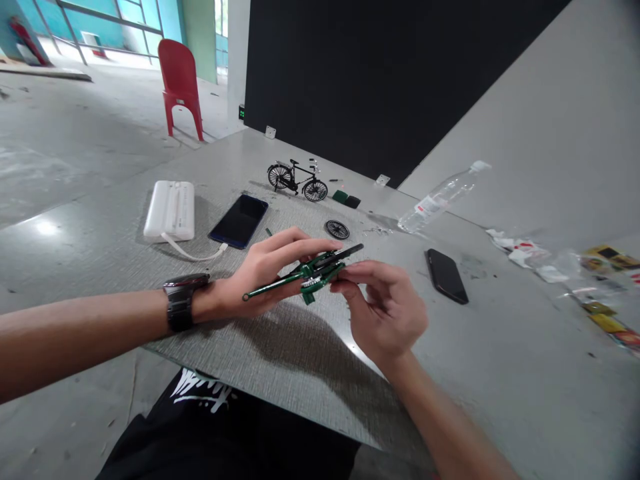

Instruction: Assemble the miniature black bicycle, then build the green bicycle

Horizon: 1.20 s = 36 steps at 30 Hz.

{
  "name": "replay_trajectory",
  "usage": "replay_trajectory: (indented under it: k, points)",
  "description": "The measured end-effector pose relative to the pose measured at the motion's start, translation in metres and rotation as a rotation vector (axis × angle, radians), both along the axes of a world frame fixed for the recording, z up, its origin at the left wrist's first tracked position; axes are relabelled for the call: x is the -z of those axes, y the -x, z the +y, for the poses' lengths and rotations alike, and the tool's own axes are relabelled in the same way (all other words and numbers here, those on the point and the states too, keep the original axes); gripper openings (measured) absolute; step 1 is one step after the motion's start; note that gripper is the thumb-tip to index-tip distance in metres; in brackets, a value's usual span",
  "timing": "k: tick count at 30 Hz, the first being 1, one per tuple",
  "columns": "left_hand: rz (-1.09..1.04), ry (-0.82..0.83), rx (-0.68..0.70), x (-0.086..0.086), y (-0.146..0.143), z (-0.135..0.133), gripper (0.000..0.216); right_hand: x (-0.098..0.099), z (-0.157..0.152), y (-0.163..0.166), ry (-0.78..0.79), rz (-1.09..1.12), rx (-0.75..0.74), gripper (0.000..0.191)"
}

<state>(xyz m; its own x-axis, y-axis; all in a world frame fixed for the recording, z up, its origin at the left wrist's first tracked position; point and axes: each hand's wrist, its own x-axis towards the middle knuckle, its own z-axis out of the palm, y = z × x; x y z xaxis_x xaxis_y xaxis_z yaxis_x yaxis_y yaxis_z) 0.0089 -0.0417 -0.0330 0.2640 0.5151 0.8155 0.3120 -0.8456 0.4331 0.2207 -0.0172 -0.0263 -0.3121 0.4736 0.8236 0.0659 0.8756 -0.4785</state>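
Observation:
My left hand (pixel 273 270) is closed around a green model bicycle frame (pixel 311 272), held just above the table with a black wheel seen nearly edge-on along its far side. At the frame's right end, the thumb and fingertips of my right hand (pixel 383 307) pinch a part of it; the exact piece between them is hidden. A loose black spoked wheel (pixel 337 230) lies flat beyond my hands. Farther back, a black model bicycle (pixel 297 180) stands upright, with small green and black pieces (pixel 346 199) beside it.
On the table (pixel 310 393), a white power bank (pixel 170 210) is cabled to a phone (pixel 240 220) at left. A second phone (pixel 447 275) lies at right, near a tilted clear bottle (pixel 440 198) and wrappers (pixel 530 257). A black panel (pixel 370 80) rises behind.

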Motion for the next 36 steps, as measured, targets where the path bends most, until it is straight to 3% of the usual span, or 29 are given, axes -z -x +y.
replay_trajectory:
  k: [9, 19, 36]
  points:
    - [-0.035, 0.03, 0.028, 0.004, -0.001, 0.001, 0.05, -0.004, -0.007, 0.001, 0.125, 0.016, -0.07, 0.051]
    - [-0.06, 0.055, -0.035, 0.011, -0.003, 0.005, 0.047, -0.004, -0.005, 0.002, 0.219, 0.068, -0.012, 0.036]
    - [-0.028, 0.025, 0.04, 0.002, -0.001, 0.001, 0.042, 0.0, 0.006, -0.005, 0.045, -0.055, 0.039, 0.021]
